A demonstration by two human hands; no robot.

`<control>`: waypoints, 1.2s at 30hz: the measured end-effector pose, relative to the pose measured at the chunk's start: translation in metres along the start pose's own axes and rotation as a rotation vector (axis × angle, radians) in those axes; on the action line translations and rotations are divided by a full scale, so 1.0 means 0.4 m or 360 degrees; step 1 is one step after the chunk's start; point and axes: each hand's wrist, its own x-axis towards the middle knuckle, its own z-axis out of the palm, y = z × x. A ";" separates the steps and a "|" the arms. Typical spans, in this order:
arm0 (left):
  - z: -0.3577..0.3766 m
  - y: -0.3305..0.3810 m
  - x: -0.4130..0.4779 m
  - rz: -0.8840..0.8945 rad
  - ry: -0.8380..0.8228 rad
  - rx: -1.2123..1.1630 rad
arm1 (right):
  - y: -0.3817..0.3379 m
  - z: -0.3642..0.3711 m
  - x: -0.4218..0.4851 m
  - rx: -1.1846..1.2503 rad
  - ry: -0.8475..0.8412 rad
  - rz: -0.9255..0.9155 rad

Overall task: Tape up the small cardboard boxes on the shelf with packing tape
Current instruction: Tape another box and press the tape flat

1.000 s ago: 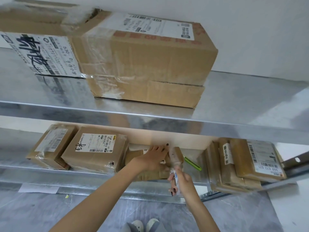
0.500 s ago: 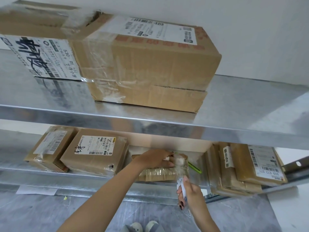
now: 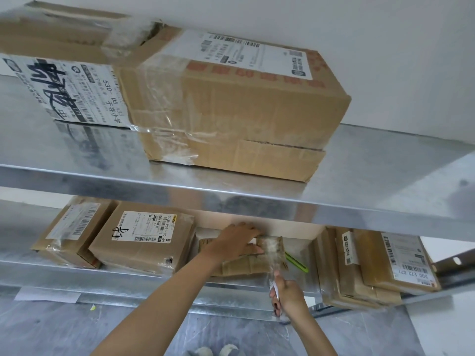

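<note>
Left hand (image 3: 239, 240) lies flat on the small brown box (image 3: 244, 267), cloudy tape (image 3: 273, 246) across its end, gripped by the right hand (image 3: 289, 295).

Large taped carton (image 3: 231, 119) with shipping labels (image 3: 257, 55), top; green stick-shaped tool (image 3: 298, 263) lying below; shoe tips (image 3: 228, 350) on grey floor (image 3: 51, 330).
</note>
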 end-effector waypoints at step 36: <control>0.039 0.064 -0.046 0.0200 -0.0249 0.0745 | -0.047 0.009 0.076 -0.0439 -0.0145 0.0121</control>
